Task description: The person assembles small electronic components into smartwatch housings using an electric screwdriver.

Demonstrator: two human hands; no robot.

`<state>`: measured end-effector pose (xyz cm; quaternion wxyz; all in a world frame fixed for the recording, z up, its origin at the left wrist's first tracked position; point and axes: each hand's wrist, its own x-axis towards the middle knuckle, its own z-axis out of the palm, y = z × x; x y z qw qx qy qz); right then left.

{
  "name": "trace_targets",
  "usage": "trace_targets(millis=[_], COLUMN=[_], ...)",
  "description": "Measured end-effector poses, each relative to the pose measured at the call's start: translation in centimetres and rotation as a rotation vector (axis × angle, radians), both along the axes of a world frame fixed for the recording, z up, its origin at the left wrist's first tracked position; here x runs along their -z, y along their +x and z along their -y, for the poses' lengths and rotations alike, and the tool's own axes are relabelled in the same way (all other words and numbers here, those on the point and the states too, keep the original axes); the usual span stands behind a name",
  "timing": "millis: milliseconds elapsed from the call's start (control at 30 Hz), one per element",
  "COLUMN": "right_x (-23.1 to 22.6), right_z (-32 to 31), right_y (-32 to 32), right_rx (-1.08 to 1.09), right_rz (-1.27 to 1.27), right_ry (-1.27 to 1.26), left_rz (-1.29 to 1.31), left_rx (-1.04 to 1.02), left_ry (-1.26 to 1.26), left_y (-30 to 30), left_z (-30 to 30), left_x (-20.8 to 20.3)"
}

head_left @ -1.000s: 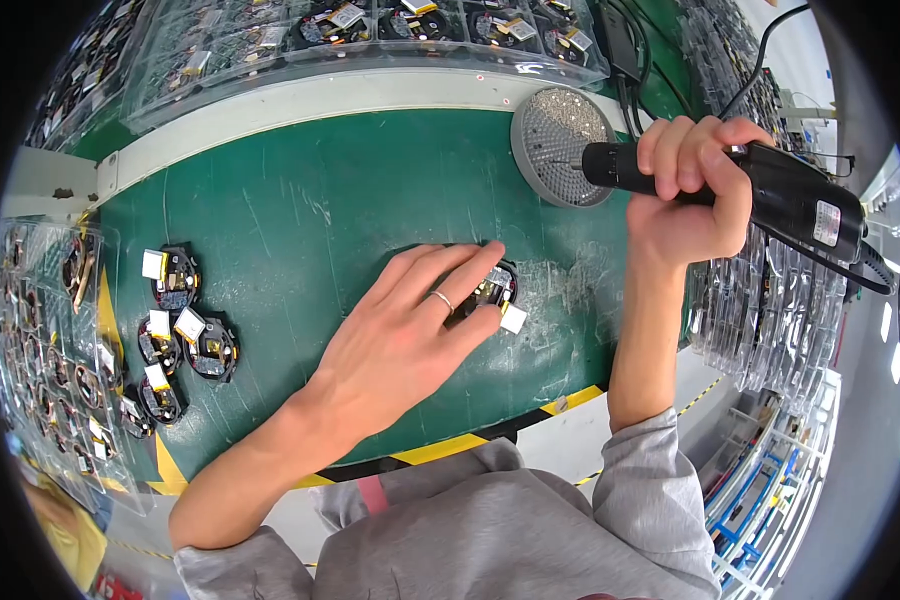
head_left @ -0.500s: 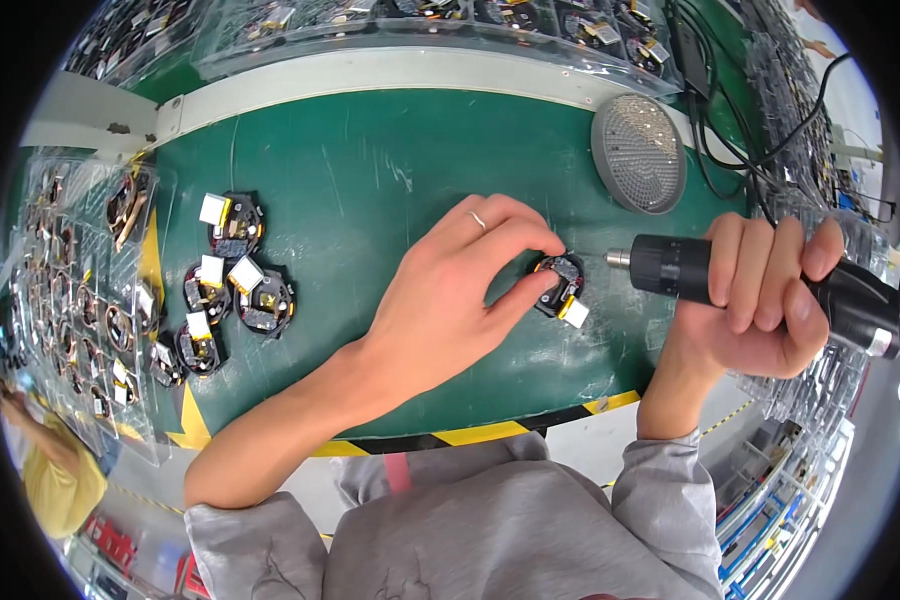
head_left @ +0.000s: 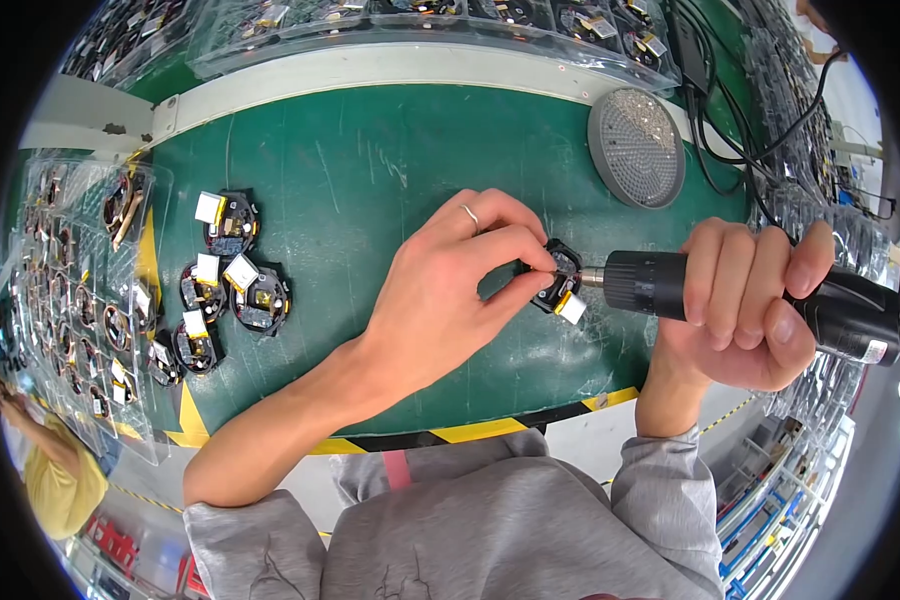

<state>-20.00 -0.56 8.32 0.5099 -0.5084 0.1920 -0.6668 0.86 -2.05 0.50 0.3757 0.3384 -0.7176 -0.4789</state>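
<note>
A round black module [head_left: 562,258] lies on the green worktop [head_left: 370,200], right of the middle, its small white pad [head_left: 571,308] sticking out toward the near edge. The silver nose of a black power driver [head_left: 645,284] reaches its right side; whether the bit is seated in anything is too small to tell. The left hand [head_left: 445,275] brings thumb and forefinger close together at the module's left side; whether they pinch its rim or some tiny part, I cannot tell. The right hand [head_left: 745,300] wraps its fingers around the driver's body.

The step in hand looks like lining the driver up on one spot of the module. The next move seems to call for a steady module, a well-aimed bit and fingertips kept off its path.

Near the far edge sits a grey perforated dish [head_left: 596,165] with small shiny pieces. Well to the left, similar modules [head_left: 262,303] lie clustered beside a clear tray [head_left: 164,187].
</note>
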Motion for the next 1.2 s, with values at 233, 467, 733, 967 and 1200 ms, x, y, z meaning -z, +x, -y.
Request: trace_targets(millis=[233, 467, 733, 967, 1200], right_x=[-0.2, -0.2, -0.3, -0.2, -0.2], right_z=[0.0, 0.1, -0.1, -0.3, -0.1], right_y=[0.0, -1.5, -1.7, -0.3, -0.5], right_rx=[-0.012, -0.160, -0.155, -0.039, -0.037], right_rz=[-0.002, -0.098, -0.118, -0.019, -0.276], right_ry=[0.001, -0.053, -0.043, 0.015, 0.023], left_rz=[-0.002, -0.001, 0.003, 0.017, 0.254], left_rx=[0.010, 0.014, 0.009, 0.062, 0.079], left_ry=[0.008, 0.014, 0.008, 0.004, -0.209], left_y=[0.1, 0.2, 0.1, 0.4, -0.2], left_z=[0.2, 0.1, 0.1, 0.3, -0.2], left_x=[-0.1, -0.2, -0.2, -0.1, -0.4])
